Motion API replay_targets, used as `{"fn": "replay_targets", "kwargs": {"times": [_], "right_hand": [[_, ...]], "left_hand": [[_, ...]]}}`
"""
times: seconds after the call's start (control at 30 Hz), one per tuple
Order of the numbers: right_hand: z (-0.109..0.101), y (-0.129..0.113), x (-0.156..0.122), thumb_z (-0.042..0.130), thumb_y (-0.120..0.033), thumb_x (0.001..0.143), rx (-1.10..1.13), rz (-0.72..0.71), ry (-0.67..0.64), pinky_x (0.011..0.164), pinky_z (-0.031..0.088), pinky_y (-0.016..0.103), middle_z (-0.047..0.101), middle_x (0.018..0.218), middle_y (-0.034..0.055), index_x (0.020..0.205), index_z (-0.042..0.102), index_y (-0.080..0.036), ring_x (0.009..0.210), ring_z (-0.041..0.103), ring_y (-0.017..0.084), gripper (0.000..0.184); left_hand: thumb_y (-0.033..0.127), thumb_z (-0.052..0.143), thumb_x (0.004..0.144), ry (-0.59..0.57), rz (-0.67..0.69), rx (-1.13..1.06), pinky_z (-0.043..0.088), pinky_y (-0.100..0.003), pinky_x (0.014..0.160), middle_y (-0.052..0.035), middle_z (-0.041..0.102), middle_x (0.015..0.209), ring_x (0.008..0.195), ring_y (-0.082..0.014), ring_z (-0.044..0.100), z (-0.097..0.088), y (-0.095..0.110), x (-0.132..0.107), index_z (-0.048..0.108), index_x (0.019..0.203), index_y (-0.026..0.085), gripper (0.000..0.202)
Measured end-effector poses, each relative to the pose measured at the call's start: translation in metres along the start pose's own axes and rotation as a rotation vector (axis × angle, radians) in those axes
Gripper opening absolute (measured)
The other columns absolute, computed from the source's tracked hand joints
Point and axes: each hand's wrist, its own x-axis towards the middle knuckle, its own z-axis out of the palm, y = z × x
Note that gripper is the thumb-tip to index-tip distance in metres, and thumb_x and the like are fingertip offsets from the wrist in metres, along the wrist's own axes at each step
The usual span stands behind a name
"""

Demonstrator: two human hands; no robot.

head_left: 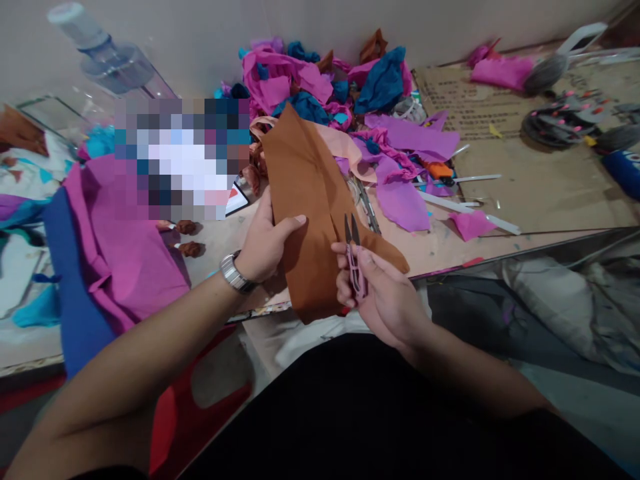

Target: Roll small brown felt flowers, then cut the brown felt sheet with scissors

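My left hand (267, 240), with a metal watch (234, 272) on its wrist, grips a piece of brown cloth (303, 193) by its left side, thumb on top. The cloth spreads over the table's front edge, its lower end hanging toward my lap. In my right hand (383, 287) is a pair of pink-handled thread snips (357, 267). Their two dark blades point away from me and stand slightly apart, over the cloth's right part. My right fingers wrap round the handles.
A heap of pink, teal and purple scraps (300, 73) lies behind the cloth. Pink fabric (125, 260) and blue fabric (75, 287) drape at left. A water bottle (115, 67) stands at the back; a pincushion (555, 127) sits on cardboard (535, 187) at right.
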Motion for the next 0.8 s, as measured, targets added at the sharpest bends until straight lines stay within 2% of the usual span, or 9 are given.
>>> {"fn": "replay_targets", "kwargs": {"times": [0.13,0.23,0.33,0.43,0.53,0.6,0.7,0.8], "right_hand": [[-0.01,0.011,0.01,0.066,-0.048,0.104,-0.149,-0.164,0.025,0.06,0.043,0.025,0.061,0.113,0.0045,0.121,0.077,-0.028,0.082,0.055,0.013,0.028],[-0.017,0.012,0.011,0.063,-0.053,0.107,-0.381,-0.304,0.033,0.083,0.055,0.03,0.069,0.123,0.006,0.127,0.077,-0.029,0.105,0.064,0.018,0.033],[-0.018,0.008,0.007,0.057,-0.05,0.11,-0.526,-0.336,0.002,0.11,0.053,0.038,0.073,0.136,0.0064,0.131,0.075,-0.029,0.125,0.066,0.022,0.034],[-0.017,0.001,0.006,0.057,-0.045,0.111,-0.643,-0.35,-0.046,0.12,0.048,0.043,0.073,0.139,0.0075,0.132,0.075,-0.027,0.133,0.065,0.023,0.033],[-0.018,-0.005,0.011,0.057,-0.046,0.11,-0.716,-0.329,-0.069,0.111,0.052,0.041,0.073,0.134,0.0098,0.132,0.075,-0.023,0.126,0.067,0.023,0.036],[-0.02,-0.01,0.014,0.059,-0.046,0.109,-0.73,-0.27,-0.101,0.096,0.056,0.037,0.074,0.12,0.009,0.131,0.074,-0.021,0.106,0.069,0.019,0.037],[-0.022,-0.017,0.016,0.063,-0.044,0.107,-0.684,-0.141,-0.203,0.075,0.053,0.031,0.069,0.095,0.0034,0.121,0.075,-0.017,0.076,0.062,0.013,0.032],[-0.024,-0.026,0.015,0.064,-0.043,0.106,-0.641,-0.085,-0.244,0.066,0.05,0.028,0.069,0.096,0.0038,0.108,0.072,-0.016,0.07,0.06,0.01,0.028]], "left_hand": [[0.025,0.08,0.072,-0.011,-0.276,-0.173,0.062,-0.038,0.086,-0.007,0.079,0.112,0.092,-0.0244,0.075,-0.002,0.007,0.001,0.068,0.119,0.02,0.049],[0.028,0.076,0.073,-0.056,-0.456,-0.227,0.063,-0.04,0.08,-0.0099,0.079,0.107,0.085,-0.025,0.075,-0.004,0.008,0.004,0.069,0.12,0.016,0.049],[0.027,0.076,0.072,-0.043,-0.486,-0.217,0.063,-0.04,0.081,-0.0105,0.079,0.107,0.086,-0.0249,0.074,-0.003,0.007,0.007,0.07,0.118,0.015,0.049],[0.023,0.077,0.069,0.0,-0.388,-0.179,0.061,-0.037,0.082,-0.0082,0.078,0.108,0.088,-0.0231,0.073,-0.001,0.005,0.007,0.069,0.11,0.017,0.042],[0.022,0.077,0.07,0.009,-0.264,-0.108,0.06,-0.035,0.083,-0.0056,0.078,0.109,0.09,-0.0225,0.073,-0.001,0.004,0.005,0.069,0.105,0.019,0.036],[0.022,0.077,0.071,0.016,-0.205,-0.062,0.059,-0.033,0.083,-0.004,0.079,0.106,0.091,-0.0225,0.072,-0.003,0.006,0.003,0.071,0.104,0.02,0.033],[0.022,0.079,0.069,0.036,-0.13,-0.034,0.059,-0.032,0.082,-0.003,0.079,0.104,0.092,-0.0227,0.072,-0.006,0.008,0.002,0.072,0.103,0.019,0.034],[0.021,0.077,0.069,0.024,-0.112,-0.095,0.06,-0.034,0.082,-0.004,0.08,0.109,0.096,-0.0243,0.073,-0.007,0.011,0.001,0.072,0.107,0.02,0.038]]}}
